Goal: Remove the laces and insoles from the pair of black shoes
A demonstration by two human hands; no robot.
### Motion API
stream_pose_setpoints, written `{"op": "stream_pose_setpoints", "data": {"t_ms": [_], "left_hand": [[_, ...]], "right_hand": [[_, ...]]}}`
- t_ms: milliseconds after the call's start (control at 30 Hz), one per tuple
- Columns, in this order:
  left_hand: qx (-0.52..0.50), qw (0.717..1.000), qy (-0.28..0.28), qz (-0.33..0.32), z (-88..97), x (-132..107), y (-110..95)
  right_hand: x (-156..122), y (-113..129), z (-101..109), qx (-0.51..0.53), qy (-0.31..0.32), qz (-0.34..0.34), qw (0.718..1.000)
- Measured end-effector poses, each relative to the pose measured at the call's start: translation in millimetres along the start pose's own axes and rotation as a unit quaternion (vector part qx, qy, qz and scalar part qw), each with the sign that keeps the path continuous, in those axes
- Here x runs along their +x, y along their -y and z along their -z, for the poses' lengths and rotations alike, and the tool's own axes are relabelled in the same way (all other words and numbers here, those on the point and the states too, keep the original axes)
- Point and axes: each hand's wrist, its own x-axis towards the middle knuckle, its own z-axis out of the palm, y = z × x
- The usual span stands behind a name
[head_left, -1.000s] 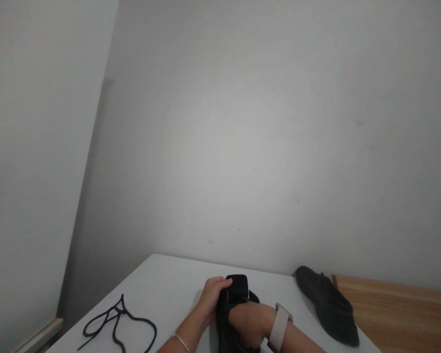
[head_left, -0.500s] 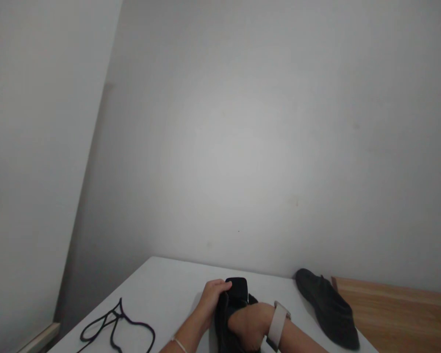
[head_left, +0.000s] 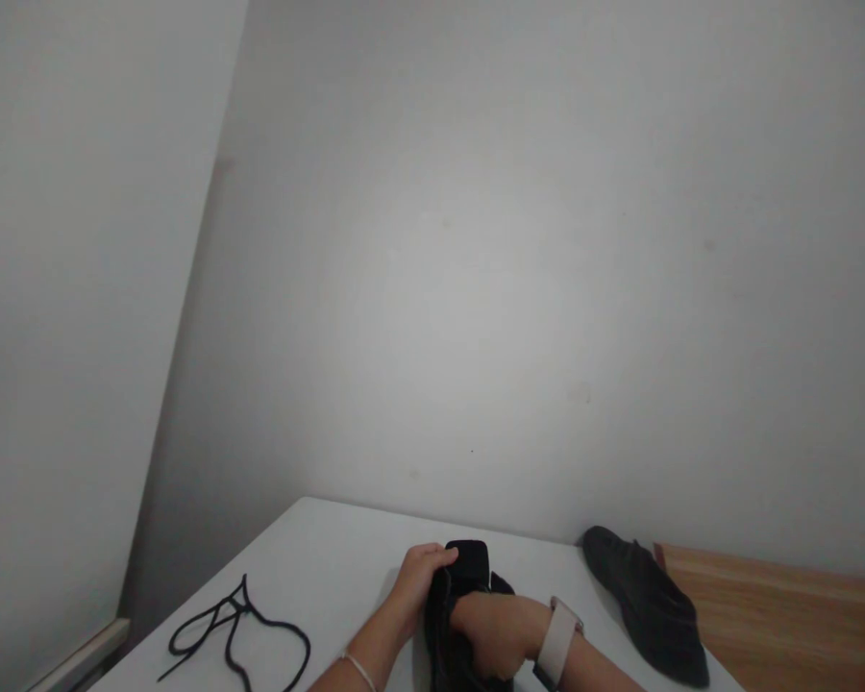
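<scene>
A black shoe stands in front of me at the bottom edge of the view, its dark tongue sticking up at the far end. My left hand grips the shoe's left side near the tongue, thumb against the tongue's edge. Into the shoe's opening reaches my right hand; its fingers are hidden inside, so I cannot see what they touch. On the left, a loose black shoelace lies in loops. A second dark shoe rests to the right, near the wall.
The white table holds all of these, with its back edge along the grey wall. A wooden surface adjoins at the right. At lower left is a pale ledge beyond the table's side.
The view has shifted slightly. My right hand and wrist sit a little farther right, with the fingers still inside the shoe. My left hand keeps its grip.
</scene>
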Motion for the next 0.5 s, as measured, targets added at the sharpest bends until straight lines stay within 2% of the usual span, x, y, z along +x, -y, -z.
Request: {"op": "stream_pose_setpoints", "data": {"t_ms": [67,133,233,367,500], "left_hand": [[0.006,1.0,-0.001,-0.005,0.1,2,2],[0.014,1.0,-0.008,-0.011,-0.3,4,3],[0.021,0.999,-0.014,-0.021,-0.6,7,6],[0.029,0.999,-0.01,-0.029,1.2,10,9],[0.02,1.0,-0.013,-0.009,2.6,13,10]], "right_hand": [[-13,4,11,0.035,0.007,-0.011,0.999],[-22,7,21,0.104,-0.021,-0.01,0.994],[-27,10,31,0.143,-0.118,-0.024,0.982],[-30,19,38,0.085,-0.27,-0.058,0.957],[-38,34,47,0.094,-0.331,-0.043,0.938]]}}
